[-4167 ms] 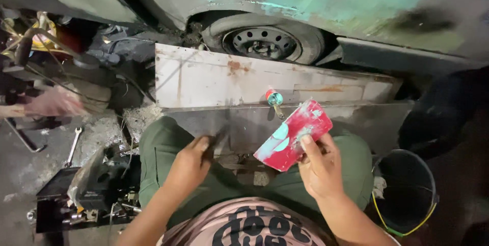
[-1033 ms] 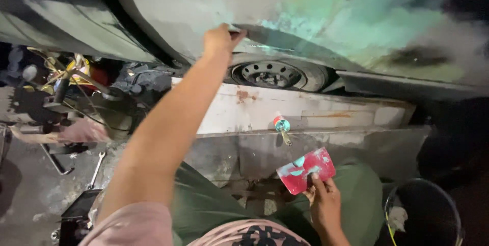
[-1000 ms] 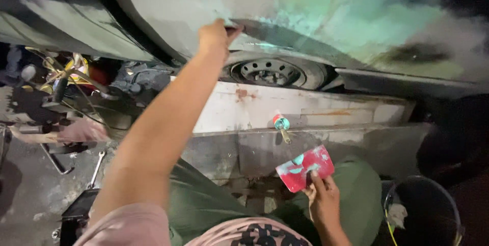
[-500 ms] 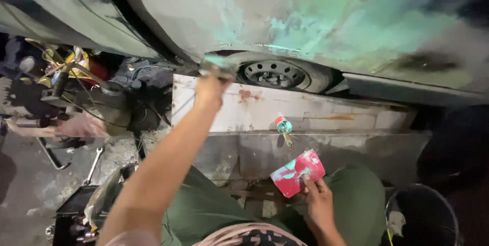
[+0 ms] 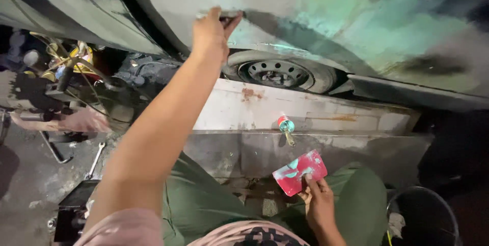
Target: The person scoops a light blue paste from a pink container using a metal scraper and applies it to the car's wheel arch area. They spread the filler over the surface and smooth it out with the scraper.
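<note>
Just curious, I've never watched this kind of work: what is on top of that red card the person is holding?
The red card in the right hand carries smears of pale green paste. The thumb covers its lower edge, so anything under it is hidden.

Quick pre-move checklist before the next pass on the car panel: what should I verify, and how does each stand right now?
1. Left hand presses the spreader blade to the car panel: ok.
2. Right hand holds the red board on the lap: ok.
3. Filler left on the board: cannot tell.
4. Small tube rests on the metal ledge: ok.
5. Wheel free of filler: cannot tell.
</note>
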